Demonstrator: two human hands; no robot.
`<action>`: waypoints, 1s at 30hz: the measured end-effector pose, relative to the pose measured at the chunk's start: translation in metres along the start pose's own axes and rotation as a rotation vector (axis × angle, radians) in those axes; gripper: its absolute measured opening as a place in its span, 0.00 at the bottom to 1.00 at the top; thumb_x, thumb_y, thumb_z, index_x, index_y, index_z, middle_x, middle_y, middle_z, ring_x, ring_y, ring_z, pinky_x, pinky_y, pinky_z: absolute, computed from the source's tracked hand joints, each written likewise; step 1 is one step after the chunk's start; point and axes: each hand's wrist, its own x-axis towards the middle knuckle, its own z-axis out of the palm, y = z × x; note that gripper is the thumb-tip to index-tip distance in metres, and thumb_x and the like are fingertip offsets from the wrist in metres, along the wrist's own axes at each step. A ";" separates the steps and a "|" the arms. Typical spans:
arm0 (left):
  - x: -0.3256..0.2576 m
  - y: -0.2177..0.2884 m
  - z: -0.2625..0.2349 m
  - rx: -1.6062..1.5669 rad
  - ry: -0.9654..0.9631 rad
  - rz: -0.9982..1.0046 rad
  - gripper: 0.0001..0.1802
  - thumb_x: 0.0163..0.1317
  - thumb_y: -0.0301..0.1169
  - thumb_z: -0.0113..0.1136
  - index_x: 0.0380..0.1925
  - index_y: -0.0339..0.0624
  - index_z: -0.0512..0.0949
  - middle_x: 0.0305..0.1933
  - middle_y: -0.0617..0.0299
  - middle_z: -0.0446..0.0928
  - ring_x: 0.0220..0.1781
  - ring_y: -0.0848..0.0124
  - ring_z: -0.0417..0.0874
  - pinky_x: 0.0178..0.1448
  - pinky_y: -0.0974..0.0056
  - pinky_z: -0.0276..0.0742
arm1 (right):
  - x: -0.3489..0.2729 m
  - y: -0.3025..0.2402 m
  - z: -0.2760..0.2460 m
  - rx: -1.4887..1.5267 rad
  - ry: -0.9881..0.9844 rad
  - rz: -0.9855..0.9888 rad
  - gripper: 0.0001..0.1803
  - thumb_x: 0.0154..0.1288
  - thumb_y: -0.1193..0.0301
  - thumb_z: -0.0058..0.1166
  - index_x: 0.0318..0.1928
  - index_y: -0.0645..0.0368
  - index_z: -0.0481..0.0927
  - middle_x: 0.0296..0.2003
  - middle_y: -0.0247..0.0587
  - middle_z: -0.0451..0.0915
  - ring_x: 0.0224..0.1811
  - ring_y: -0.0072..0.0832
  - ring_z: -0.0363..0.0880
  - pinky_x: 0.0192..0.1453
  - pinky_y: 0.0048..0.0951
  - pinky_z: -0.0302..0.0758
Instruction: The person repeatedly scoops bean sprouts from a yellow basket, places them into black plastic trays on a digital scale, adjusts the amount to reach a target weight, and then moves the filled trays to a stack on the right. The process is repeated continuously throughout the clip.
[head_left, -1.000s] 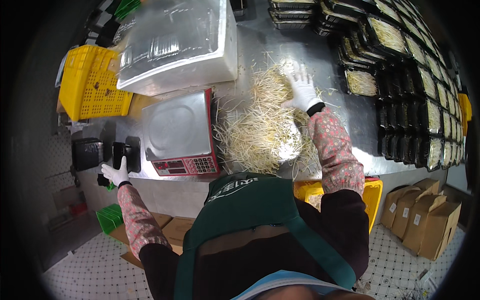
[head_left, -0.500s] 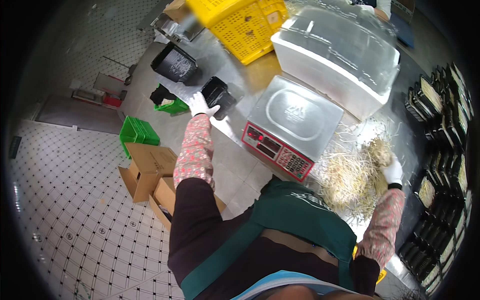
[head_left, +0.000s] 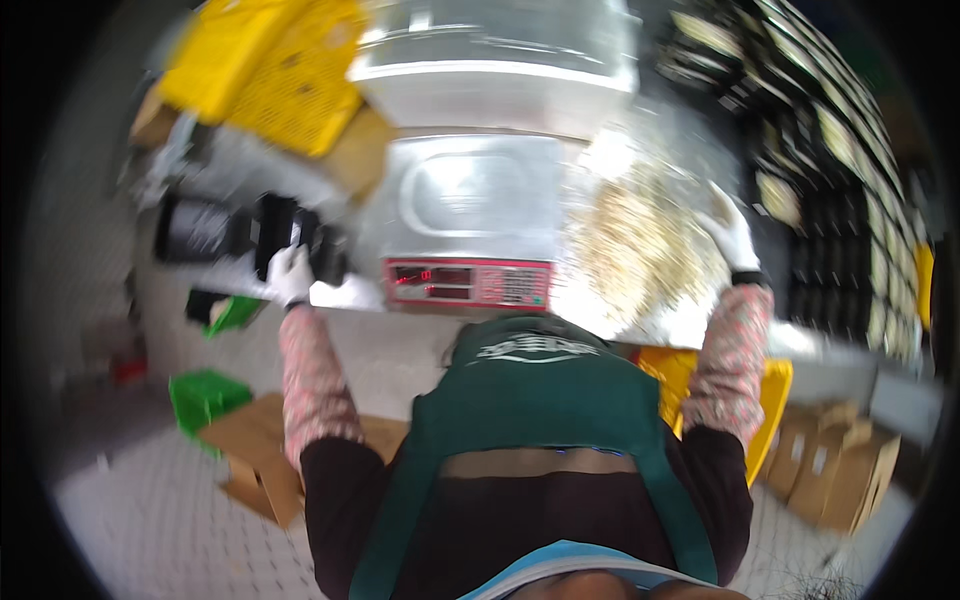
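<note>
At the table's left, my left hand (head_left: pixel 290 274), in a white glove, has its fingers closed at the near edge of a black plastic tray (head_left: pixel 274 232); blur softens the grip. Another black tray (head_left: pixel 327 256) lies just right of it. My right hand (head_left: pixel 733 232), also gloved, has its fingers apart at the right side of a loose pile of pale, thin sprouts (head_left: pixel 640 250) and holds nothing visible. Between the hands stands a digital scale with a bare metal platform (head_left: pixel 470 195) and a red-edged panel.
Behind the scale stands a white foam box (head_left: pixel 490 95) with a clear cover. A yellow crate (head_left: pixel 290 75) is at the far left, near a black container (head_left: pixel 200 230). Filled black trays (head_left: pixel 840 220) line the right. Below are cardboard boxes (head_left: pixel 255 450) and a yellow bin (head_left: pixel 768 400).
The view has turned, so the scale now sits square before me. My right hand has let go of the sprouts and opened. My left fingers have closed at a black tray.
</note>
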 end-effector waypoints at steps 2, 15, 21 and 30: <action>-0.019 0.055 -0.004 -0.143 0.130 0.325 0.08 0.55 0.28 0.69 0.35 0.39 0.83 0.34 0.58 0.82 0.37 0.64 0.82 0.44 0.62 0.77 | -0.016 0.016 -0.014 0.093 0.205 0.050 0.33 0.60 0.74 0.65 0.65 0.63 0.68 0.59 0.43 0.75 0.59 0.29 0.75 0.62 0.29 0.73; -0.125 0.298 -0.001 -0.535 -0.512 0.825 0.50 0.39 0.23 0.77 0.67 0.38 0.64 0.68 0.46 0.65 0.71 0.53 0.64 0.74 0.55 0.61 | -0.149 -0.013 0.005 -0.660 0.523 0.255 0.54 0.43 0.54 0.75 0.69 0.58 0.61 0.66 0.61 0.63 0.71 0.52 0.58 0.73 0.43 0.58; -0.275 0.362 0.097 0.158 -1.031 1.263 0.67 0.35 0.41 0.80 0.75 0.51 0.47 0.78 0.42 0.38 0.78 0.40 0.42 0.73 0.36 0.54 | -0.165 -0.036 0.131 -0.726 -0.103 0.074 0.67 0.31 0.54 0.79 0.75 0.43 0.52 0.75 0.60 0.41 0.76 0.63 0.39 0.72 0.72 0.39; -0.220 0.497 0.231 0.436 -1.033 0.855 0.73 0.36 0.38 0.80 0.75 0.59 0.33 0.76 0.46 0.44 0.65 0.44 0.69 0.60 0.48 0.76 | -0.018 0.020 0.038 -0.713 -0.314 0.215 0.57 0.47 0.71 0.66 0.75 0.51 0.44 0.63 0.61 0.68 0.62 0.51 0.73 0.58 0.43 0.76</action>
